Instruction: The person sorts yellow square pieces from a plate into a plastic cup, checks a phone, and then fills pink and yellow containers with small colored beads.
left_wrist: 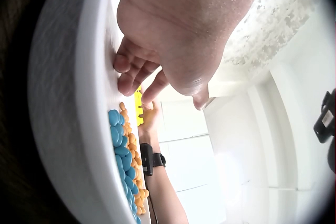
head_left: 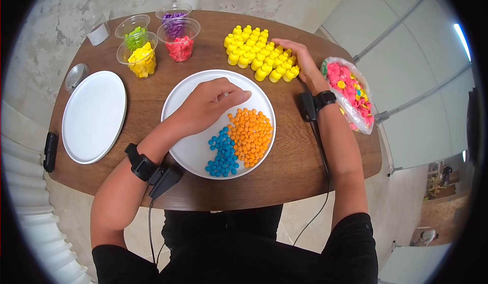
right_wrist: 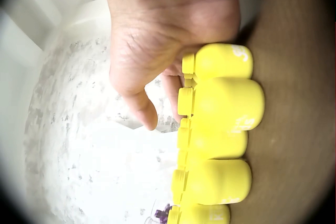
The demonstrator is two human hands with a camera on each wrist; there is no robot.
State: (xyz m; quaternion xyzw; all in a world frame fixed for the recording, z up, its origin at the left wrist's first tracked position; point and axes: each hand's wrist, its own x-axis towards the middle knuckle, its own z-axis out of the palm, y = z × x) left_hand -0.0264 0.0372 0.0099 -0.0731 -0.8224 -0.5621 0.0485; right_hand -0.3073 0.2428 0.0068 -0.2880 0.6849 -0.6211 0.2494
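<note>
The left hand (head_left: 211, 103) is over the white plate (head_left: 188, 154), its fingers bent loosely downward near the plate's surface, holding nothing that shows. Beside it on the plate lie orange candies (head_left: 251, 131) and blue candies (head_left: 222, 157), in two groups that touch. In the left wrist view the fingertips (left_wrist: 123, 79) are close to the plate, just beyond the candies. The right hand (head_left: 304, 65) rests with extended fingers along the right side of a cluster of small yellow bottles (head_left: 259, 55). In the right wrist view the bottles (right_wrist: 226, 100) stand upright against that hand (right_wrist: 157, 50).
An empty white plate (head_left: 94, 116) lies at the left. Clear cups hold yellow pieces (head_left: 142, 60), red pieces (head_left: 180, 49), green pieces (head_left: 135, 38) and purple pieces (head_left: 174, 25). A bag (head_left: 351, 93) of pink and mixed pieces sits at the right edge.
</note>
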